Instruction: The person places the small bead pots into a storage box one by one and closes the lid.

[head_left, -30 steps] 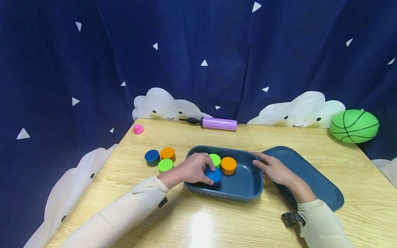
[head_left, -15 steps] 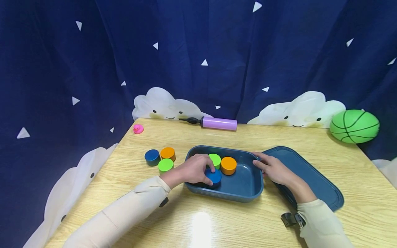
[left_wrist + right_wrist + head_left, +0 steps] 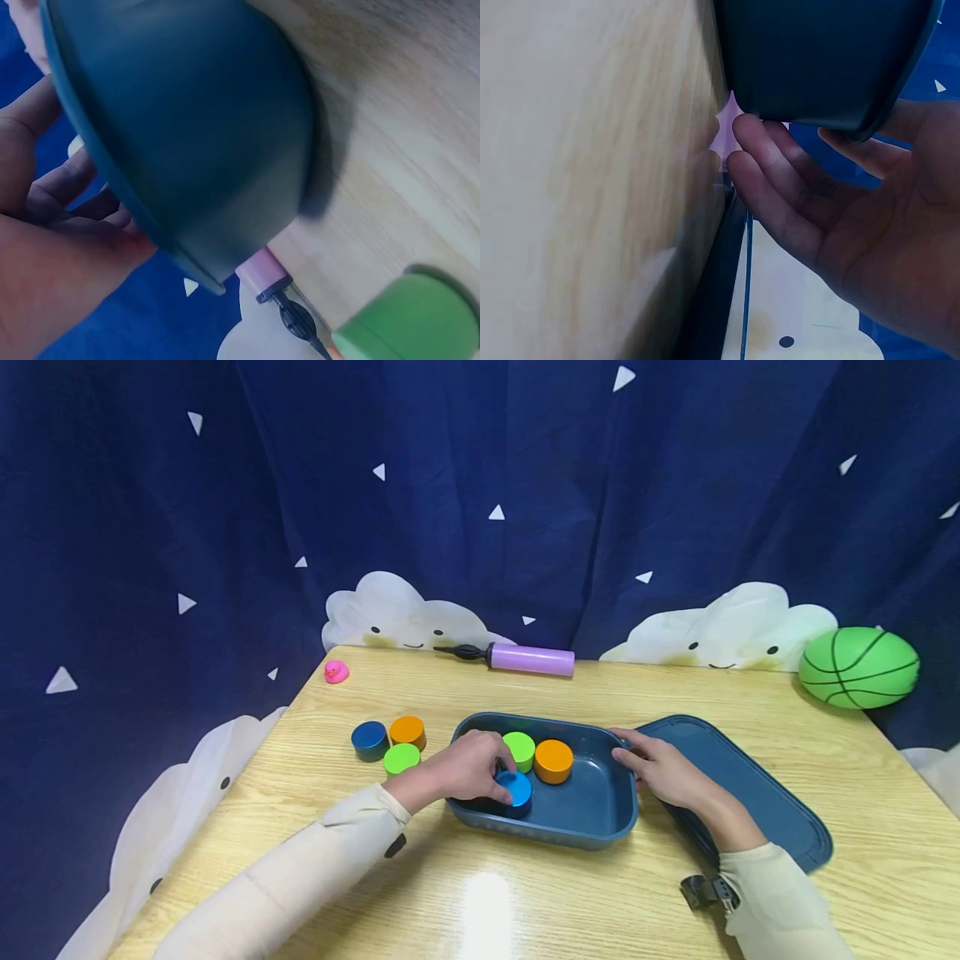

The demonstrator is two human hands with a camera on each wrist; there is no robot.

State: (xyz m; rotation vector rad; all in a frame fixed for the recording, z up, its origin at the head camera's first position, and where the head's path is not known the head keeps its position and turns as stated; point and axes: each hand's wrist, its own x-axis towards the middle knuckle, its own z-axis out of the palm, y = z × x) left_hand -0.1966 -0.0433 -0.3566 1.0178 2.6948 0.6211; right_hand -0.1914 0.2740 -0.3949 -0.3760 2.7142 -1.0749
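Observation:
In the head view, my left hand (image 3: 472, 767) reaches into the left part of a dark blue open box (image 3: 588, 814). Its thumb and index finger hold a short blue cylinder (image 3: 516, 790) there. Behind and to the right of it, a green cylinder (image 3: 519, 748) and an orange cylinder (image 3: 553, 762) stand on the box floor. My right hand (image 3: 666, 768) grips the box's right end, thumb at the rim and fingers down outside; the right wrist view shows those fingers (image 3: 780, 187) beside the box wall. In the left wrist view, the box wall hides the cylinders inside.
Left of the box, a blue cylinder (image 3: 370, 741), an orange cylinder (image 3: 408, 732) and a green cylinder (image 3: 402, 759) stand together. The box's lid (image 3: 738, 785) lies right, partly under the right forearm. Behind are a pink duck (image 3: 336, 672), purple hand pump (image 3: 531, 659) and green ball (image 3: 858, 667).
The blue cylinder in my left hand has shifted slightly left and towards me, and its top catches more light. My right hand and the box stay in place.

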